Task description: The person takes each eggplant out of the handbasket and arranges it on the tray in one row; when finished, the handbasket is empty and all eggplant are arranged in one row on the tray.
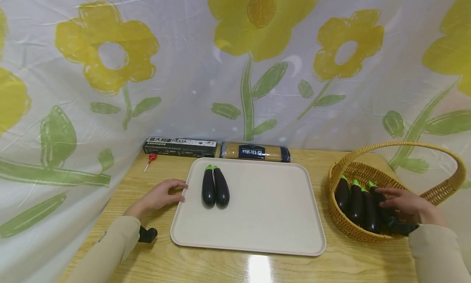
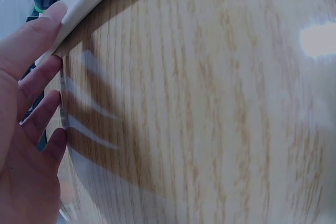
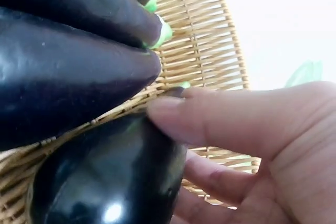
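Note:
My right hand is inside the wicker basket on the right. In the right wrist view its thumb lies on an eggplant near the stem end, and the fingers come round the other side. Several more dark eggplants with green stems lie beside it. At the tray's left edge, my left hand touches the rim with thumb and fingers loosely extended. Two eggplants rest side by side on the left part of the cream tray, stems toward the back.
Behind the tray stand a dark pasta box and a pack of spaghetti. A red lollipop lies at the back left of the wooden table. The basket's tall handle arches over it. A flowered curtain hangs behind.

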Action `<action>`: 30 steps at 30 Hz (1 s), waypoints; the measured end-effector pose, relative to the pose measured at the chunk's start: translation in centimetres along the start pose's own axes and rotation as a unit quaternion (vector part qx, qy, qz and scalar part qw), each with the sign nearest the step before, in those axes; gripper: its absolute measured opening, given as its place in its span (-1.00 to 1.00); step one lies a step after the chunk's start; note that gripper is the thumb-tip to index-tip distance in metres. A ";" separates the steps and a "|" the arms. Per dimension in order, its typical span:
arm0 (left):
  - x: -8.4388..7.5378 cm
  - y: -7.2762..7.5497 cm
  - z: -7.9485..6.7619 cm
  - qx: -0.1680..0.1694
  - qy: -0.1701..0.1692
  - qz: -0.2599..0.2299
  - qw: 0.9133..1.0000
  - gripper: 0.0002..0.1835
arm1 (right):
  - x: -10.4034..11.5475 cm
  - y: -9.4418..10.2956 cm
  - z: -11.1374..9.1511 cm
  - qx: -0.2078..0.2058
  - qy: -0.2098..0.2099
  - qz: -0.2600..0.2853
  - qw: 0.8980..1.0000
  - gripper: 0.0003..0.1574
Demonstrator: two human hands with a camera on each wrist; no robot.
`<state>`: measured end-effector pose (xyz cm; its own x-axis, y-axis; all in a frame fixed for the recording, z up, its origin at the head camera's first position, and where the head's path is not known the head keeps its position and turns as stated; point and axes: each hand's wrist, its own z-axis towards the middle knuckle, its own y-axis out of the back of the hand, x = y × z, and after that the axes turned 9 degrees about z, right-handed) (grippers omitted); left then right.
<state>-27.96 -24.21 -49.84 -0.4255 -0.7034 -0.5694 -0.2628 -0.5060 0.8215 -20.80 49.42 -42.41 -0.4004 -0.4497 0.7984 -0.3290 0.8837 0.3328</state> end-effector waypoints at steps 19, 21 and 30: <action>0.5 -0.1 0.2 0.008 0.006 0.002 1.000 -0.59 | 0.7 -0.2 -1.0 0.043 -0.009 -0.034 0.998 -0.19; 0.5 -0.1 0.2 0.009 0.006 0.000 1.000 -0.59 | 0.9 -0.1 -1.4 0.039 0.002 -0.042 0.998 -0.20; 0.5 -0.1 0.2 0.007 0.003 0.004 1.000 -0.59 | 3.1 -1.1 -3.4 -0.009 0.047 -0.069 0.997 -0.18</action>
<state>-28.30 -24.43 -50.24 -0.4221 -0.7102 -0.5635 -0.2721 -0.4937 0.8260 -18.77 47.50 -38.62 -0.2712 -0.5532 0.7877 -0.3588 0.8175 0.4506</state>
